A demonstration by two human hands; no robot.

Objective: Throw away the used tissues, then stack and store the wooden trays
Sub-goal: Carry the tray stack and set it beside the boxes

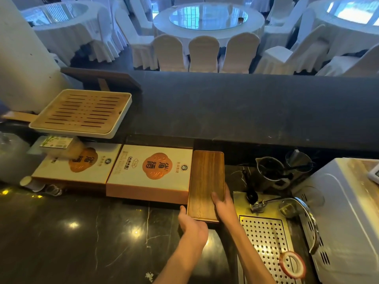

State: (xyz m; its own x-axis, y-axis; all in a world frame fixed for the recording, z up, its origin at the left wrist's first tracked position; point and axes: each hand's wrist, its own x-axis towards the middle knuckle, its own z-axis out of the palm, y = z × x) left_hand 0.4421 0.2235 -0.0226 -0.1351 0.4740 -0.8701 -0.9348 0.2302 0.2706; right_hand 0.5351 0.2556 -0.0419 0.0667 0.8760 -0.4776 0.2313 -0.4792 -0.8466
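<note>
Hands grip one dark wooden tray (206,182), which lies lengthwise on the black stone counter (82,232), its far short end close under the raised ledge (246,107). The left hand (191,225) is curled around the near left corner, thumb up along the left edge. The right hand (224,202) is closed over the right long edge, thumb lying flat on the top face and fingers wrapped down the side out of sight. Whether a second tray sits beneath cannot be told.

The tray's left long edge runs just beside a white and orange gift box (150,171), nearly touching it; a second such box (79,167) lies further left. Its right long edge borders a narrow strip of bare counter, and beyond that stand a glass pitcher (270,173) and a metal drain plate (270,247) with round holes, a red ring (292,263) lying on it. A white appliance (348,222) closes off the far right.

On the ledge to the left, a slatted bamboo tray (82,112) with a white rim overhangs the ledge's front edge above the boxes. The widest open surface is the polished counter left of the forearms, bare but for a small white scrap (149,276) near the bottom edge.
</note>
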